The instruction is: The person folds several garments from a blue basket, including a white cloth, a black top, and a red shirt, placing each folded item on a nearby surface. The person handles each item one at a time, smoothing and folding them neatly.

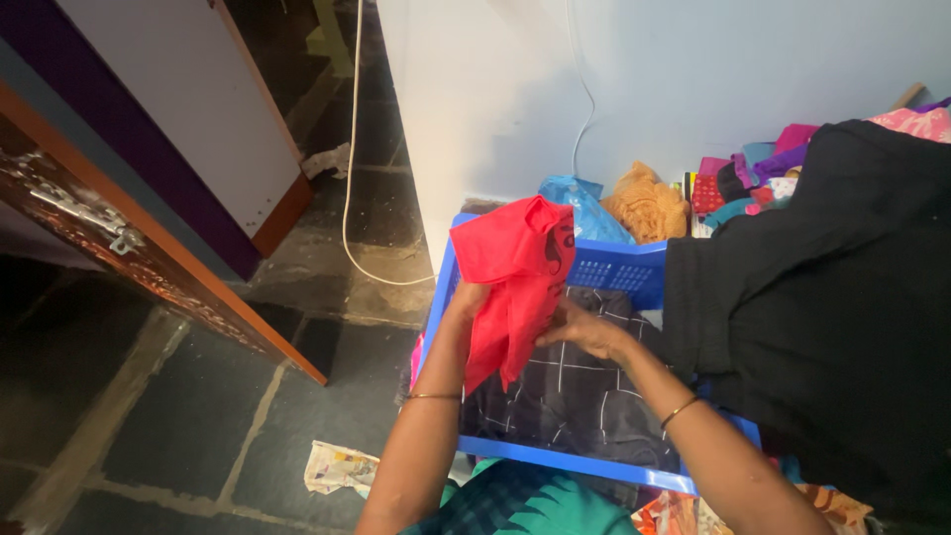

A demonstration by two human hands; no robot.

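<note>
Both my left hand and right hand grip the red cloth; loosely held, it could slip into the blue basket.

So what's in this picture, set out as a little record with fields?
left hand: left hand grips the red cloth at its edge
right hand: right hand touches the red cloth's lower right side
below: blue plastic basket holding a dark checked cloth
right of basket: black garment draped over its side
behind: heap of coloured clothes against the white wall
floor: dark stone tiles, white cable, crumpled printed paper
</note>
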